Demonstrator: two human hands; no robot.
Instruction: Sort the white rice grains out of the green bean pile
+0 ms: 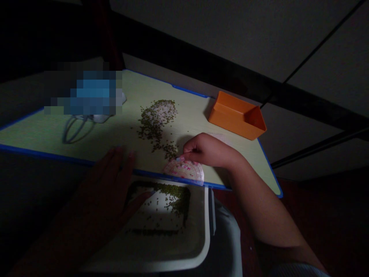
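My right hand (206,150) pinches the curved edge of a clear, pink-marked protractor (186,170), which lies flat at the table's near edge. Just beyond it, a trail of small green beans (152,132) runs up to a patch where they mix with white grains (162,109), probably rice. My left hand (111,182) is in deep shadow at the same edge, fingers stretched out and thumb extended over a white plastic box (205,234). More green beans (174,192) are scattered inside that box, thickest along its far side and far right corner.
An orange open-topped tray (235,117) stands at the table's back right. On the left are a pixelated blue object (93,90) and a looped cord (73,132). The pale table (128,94) has a blue rim. Cabinet panels (323,46) rise behind it.
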